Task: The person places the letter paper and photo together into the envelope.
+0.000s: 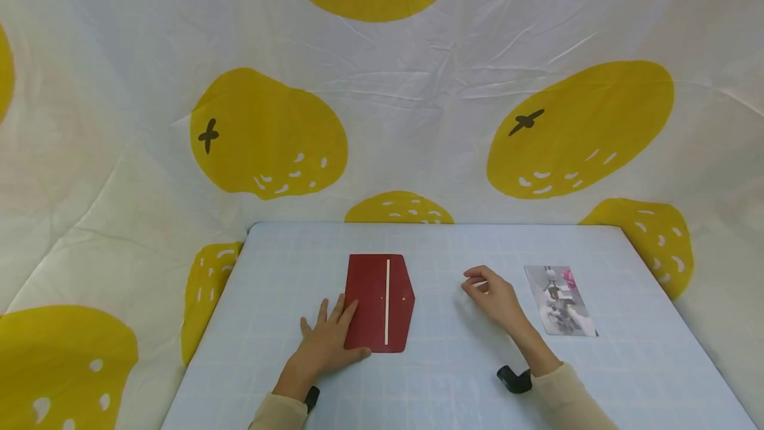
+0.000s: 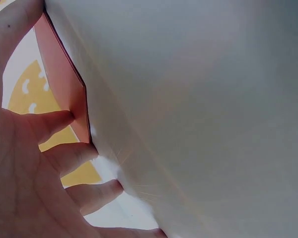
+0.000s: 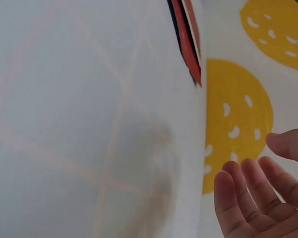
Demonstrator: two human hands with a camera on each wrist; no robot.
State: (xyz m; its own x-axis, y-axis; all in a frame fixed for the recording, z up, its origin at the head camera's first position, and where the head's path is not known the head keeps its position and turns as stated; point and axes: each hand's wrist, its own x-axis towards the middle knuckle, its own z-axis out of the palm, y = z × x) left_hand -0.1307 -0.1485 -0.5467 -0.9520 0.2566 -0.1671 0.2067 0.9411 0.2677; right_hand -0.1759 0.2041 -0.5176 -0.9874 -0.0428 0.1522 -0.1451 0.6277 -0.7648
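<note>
The red envelope (image 1: 367,277) lies flat on the table (image 1: 442,383), its pointed flap facing right and a white strip (image 1: 387,304) running along it. At its lower left edge rests the left hand (image 1: 328,345), fingers spread, thumb and index touching the envelope, nothing clamped. To the envelope's right, the right hand (image 1: 497,300) hovers with fingers loosely bent and holding nothing visible; farther right lies a photo card (image 1: 561,304). Beyond the envelope hangs a fruit-print cloth (image 1: 418,138).

With so light a touch, a sideways push could slide or turn the envelope on the smooth-looking cover; if the strip is sticky, a stray finger could catch on it.

The right wrist view shows the right thumb apart from the fingers, a gap hard to read from the head view, which alone shows the card.
</note>
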